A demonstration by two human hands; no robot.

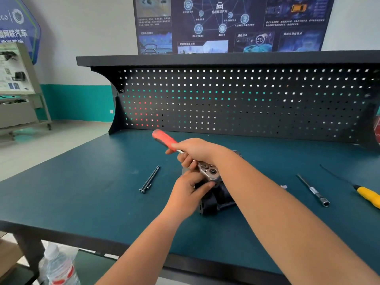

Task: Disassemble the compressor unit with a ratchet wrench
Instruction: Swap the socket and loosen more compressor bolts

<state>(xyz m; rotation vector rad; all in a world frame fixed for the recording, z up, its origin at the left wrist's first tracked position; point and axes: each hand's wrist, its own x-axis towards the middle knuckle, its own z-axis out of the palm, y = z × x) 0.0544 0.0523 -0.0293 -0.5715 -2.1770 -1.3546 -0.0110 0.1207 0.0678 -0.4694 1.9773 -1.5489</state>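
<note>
The dark compressor unit (216, 199) stands on the blue-green bench top (82, 192), mostly hidden by my arms. A ratchet wrench (208, 170) with a red handle sits on its top, the handle pointing up and to the left. My right hand (195, 152) grips the wrench shaft just below the red handle. Lower down, my left hand (188, 192) holds the upper part of the compressor, its thumb touching the wrench head. Two long bolts (149, 179) lie side by side on the bench to the left of the unit.
A socket extension bar (314, 192) lies to the right, and a yellow-handled screwdriver (366, 195) at the right edge. A black pegboard (236, 103) backs the bench. A plastic water bottle (57, 266) stands below the bench's front-left corner.
</note>
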